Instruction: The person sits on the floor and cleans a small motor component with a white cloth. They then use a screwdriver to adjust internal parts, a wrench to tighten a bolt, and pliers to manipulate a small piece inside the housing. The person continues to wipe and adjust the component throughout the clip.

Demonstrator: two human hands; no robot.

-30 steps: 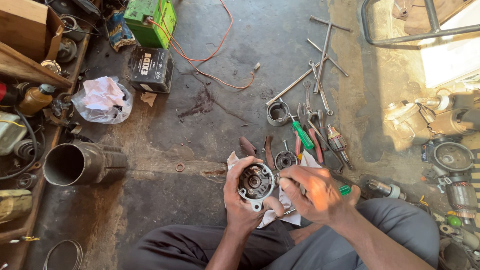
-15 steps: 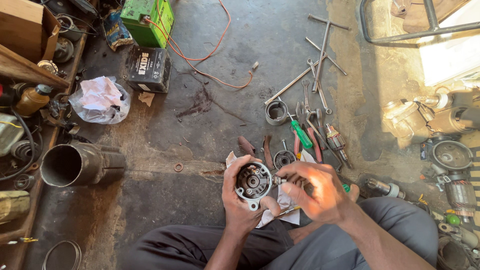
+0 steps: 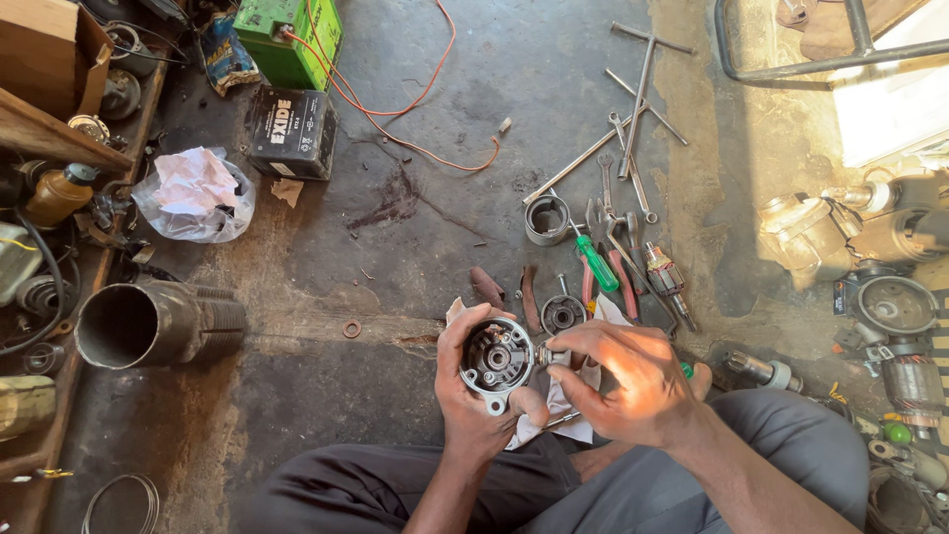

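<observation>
Metal round housing [image 3: 497,358] is sitting upright in the left hand [image 3: 473,396], fingers curling around its rim, open face toward the camera. Right hand [image 3: 623,381] is pinching a small part [image 3: 543,354] at its right edge, above the lap.

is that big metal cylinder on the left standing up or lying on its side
On its side. The cylinder lies along the floor, its open mouth facing left and its dark hollow visible.

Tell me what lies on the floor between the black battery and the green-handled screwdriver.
In the head view, an orange wire and a dark stain; otherwise bare concrete.
</observation>
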